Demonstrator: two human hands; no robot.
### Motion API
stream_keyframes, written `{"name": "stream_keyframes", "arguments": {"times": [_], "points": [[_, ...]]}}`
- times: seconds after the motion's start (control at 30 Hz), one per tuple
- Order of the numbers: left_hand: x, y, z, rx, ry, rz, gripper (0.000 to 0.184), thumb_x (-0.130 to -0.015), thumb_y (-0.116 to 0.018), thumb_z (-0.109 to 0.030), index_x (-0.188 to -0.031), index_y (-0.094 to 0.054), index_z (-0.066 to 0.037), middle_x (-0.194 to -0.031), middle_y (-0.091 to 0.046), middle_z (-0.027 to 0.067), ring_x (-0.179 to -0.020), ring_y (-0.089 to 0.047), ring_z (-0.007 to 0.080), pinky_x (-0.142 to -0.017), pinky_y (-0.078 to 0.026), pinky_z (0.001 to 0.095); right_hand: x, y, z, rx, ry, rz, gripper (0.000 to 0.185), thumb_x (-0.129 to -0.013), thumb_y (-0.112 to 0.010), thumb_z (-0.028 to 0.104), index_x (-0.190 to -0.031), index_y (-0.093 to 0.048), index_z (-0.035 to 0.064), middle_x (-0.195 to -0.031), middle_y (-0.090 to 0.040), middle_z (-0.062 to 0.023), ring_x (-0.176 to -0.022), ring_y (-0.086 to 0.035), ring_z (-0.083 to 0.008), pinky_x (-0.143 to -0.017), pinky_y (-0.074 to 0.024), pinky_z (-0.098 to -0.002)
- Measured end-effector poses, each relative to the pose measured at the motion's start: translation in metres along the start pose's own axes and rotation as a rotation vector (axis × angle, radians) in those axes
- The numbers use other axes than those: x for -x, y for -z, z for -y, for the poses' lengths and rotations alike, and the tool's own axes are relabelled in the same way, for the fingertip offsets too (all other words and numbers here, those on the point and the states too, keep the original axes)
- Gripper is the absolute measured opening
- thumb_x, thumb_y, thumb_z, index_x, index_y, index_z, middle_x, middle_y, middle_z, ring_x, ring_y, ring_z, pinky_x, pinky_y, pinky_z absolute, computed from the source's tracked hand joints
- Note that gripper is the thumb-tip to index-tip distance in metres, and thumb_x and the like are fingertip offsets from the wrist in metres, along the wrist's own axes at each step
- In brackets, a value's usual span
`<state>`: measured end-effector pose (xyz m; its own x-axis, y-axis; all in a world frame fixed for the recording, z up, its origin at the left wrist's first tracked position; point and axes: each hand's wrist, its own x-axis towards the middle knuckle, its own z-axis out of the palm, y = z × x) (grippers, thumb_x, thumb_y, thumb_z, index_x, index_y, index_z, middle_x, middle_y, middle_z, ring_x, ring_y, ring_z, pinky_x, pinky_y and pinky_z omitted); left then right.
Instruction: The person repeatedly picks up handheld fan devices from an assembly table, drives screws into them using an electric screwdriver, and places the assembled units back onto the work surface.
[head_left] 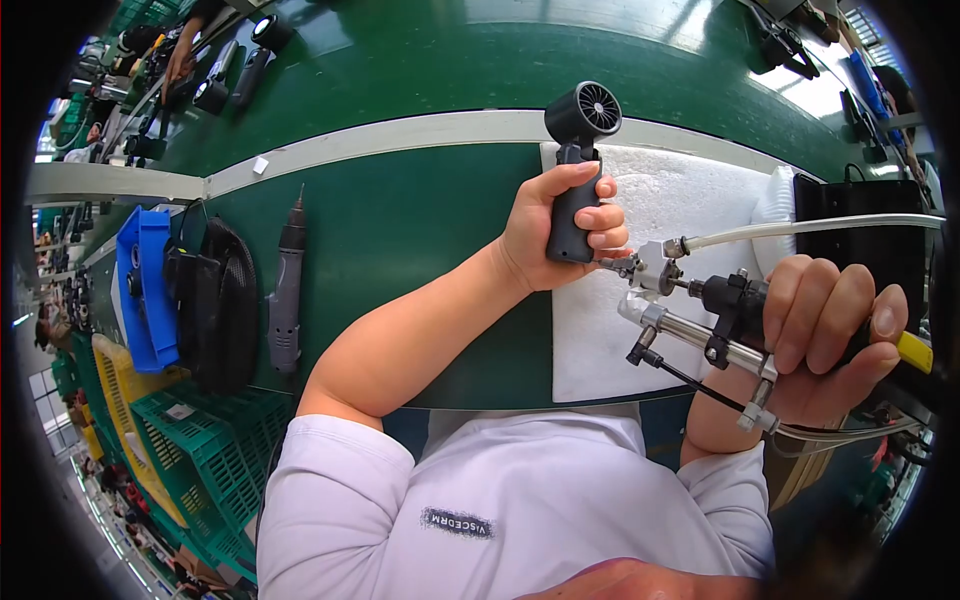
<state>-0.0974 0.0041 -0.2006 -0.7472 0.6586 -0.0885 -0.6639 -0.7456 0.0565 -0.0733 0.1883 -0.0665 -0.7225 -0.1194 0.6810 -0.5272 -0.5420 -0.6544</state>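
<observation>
My left hand (560, 215) is wrapped around the handle of a black handheld fan (573, 190), whose round finned head points up and away from me. In my right hand (830, 320) is an electric screwdriver (735, 298) with a metal feeding head (655, 270) at its front. That head's tip meets the lower end of the fan's handle; whether a screw sits there is too small to tell. A clear hose (810, 230) and a thin black tube run from the tool toward the right. Both hands are over a white foam sheet (650, 350).
A second, grey electric screwdriver (287, 290) lies on the green bench at left. Beside it are a black pouch (225, 300) and a blue bin (147, 290). Green crates (215, 440) stand lower left. More fans (250, 70) lie beyond the pale rail, near another person's hand (180, 60).
</observation>
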Motion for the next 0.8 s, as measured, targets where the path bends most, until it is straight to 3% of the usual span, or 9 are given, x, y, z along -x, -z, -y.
{"name": "stream_keyframes", "arguments": {"times": [0.43, 0.53, 0.6, 0.67, 0.73, 0.77, 0.8], "points": [[0.000, 0.000, 0.001, -0.019, -0.016, -0.006, 0.024, -0.091, -0.055, -0.035, -0.087, -0.050, -0.012, -0.061, -0.046, -0.0027, -0.062, -0.047, 0.0142, -0.054, -0.044, 0.0267, 0.002, 0.004, -0.006, 0.009, -0.016, 0.029, 0.032, -0.098, -0.053, 0.041, -0.112, -0.049, 0.0120, -0.064, -0.043, 0.0047, -0.048, -0.044, -0.0065, -0.046, -0.0393, -0.0224], [-0.002, -0.002, -0.001, -0.052, 0.013, -0.010, 0.026, -0.091, -0.055, -0.037, -0.088, -0.051, -0.012, -0.062, -0.047, -0.0025, -0.062, -0.047, 0.0143, -0.055, -0.045, 0.0294, 0.001, -0.002, 0.000, 0.042, -0.039, -0.067, 0.031, -0.098, -0.052, 0.040, -0.112, -0.050, 0.0128, -0.063, -0.042, 0.0052, -0.049, -0.043, -0.0061, -0.047, -0.0389, -0.0226], [-0.003, -0.006, -0.001, -0.120, 0.011, -0.001, 0.027, -0.092, -0.055, -0.038, -0.090, -0.052, -0.011, -0.062, -0.047, -0.0021, -0.063, -0.048, 0.0147, -0.060, -0.048, 0.0327, -0.002, -0.013, 0.012, 0.036, -0.053, -0.195, 0.030, -0.099, -0.052, 0.040, -0.111, -0.051, 0.0131, -0.064, -0.041, 0.0055, -0.050, -0.043, -0.0059, -0.048, -0.0389, -0.0223], [-0.001, -0.007, -0.001, -0.131, -0.010, -0.038, 0.028, -0.092, -0.055, -0.039, -0.091, -0.052, -0.012, -0.063, -0.048, -0.0017, -0.064, -0.050, 0.0155, -0.067, -0.051, 0.0362, -0.010, 0.001, 0.033, -0.116, 0.030, -0.120, 0.028, -0.099, -0.054, 0.036, -0.110, -0.051, 0.0104, -0.066, -0.043, 0.0056, -0.050, -0.043, -0.0052, -0.052, -0.0401, -0.0217], [0.001, -0.008, -0.007, -0.109, -0.047, -0.112, 0.028, -0.092, -0.055, -0.040, -0.092, -0.053, -0.012, -0.063, -0.048, -0.0014, -0.067, -0.052, 0.0166, -0.075, -0.053, 0.0400, -0.015, 0.013, 0.052, -0.057, 0.013, -0.056, 0.028, -0.098, -0.055, 0.035, -0.110, -0.050, 0.0103, -0.066, -0.044, 0.0053, -0.051, -0.043, -0.0044, -0.053, -0.0402, -0.0217], [0.002, -0.008, -0.012, -0.133, -0.069, -0.104, 0.027, -0.091, -0.056, -0.038, -0.094, -0.053, -0.012, -0.067, -0.050, 0.0011, -0.073, -0.055, 0.0197, -0.086, -0.051, 0.0455, -0.015, 0.017, 0.058, -0.039, 0.007, -0.041, 0.028, -0.098, -0.056, 0.034, -0.110, -0.050, 0.0104, -0.067, -0.044, 0.0052, -0.051, -0.044, -0.0040, -0.053, -0.0401, -0.0216], [0.002, -0.010, -0.014, -0.141, -0.102, -0.137, 0.027, -0.090, -0.057, -0.037, -0.095, -0.053, -0.011, -0.070, -0.051, 0.0021, -0.074, -0.055, 0.0203, -0.087, -0.050, 0.0459, -0.014, 0.018, 0.058, -0.048, -0.001, -0.057, 0.028, -0.098, -0.057, 0.034, -0.110, -0.049, 0.0106, -0.067, -0.045, 0.0051, -0.051, -0.044, -0.0038, -0.053, -0.0400, -0.0214]]}}
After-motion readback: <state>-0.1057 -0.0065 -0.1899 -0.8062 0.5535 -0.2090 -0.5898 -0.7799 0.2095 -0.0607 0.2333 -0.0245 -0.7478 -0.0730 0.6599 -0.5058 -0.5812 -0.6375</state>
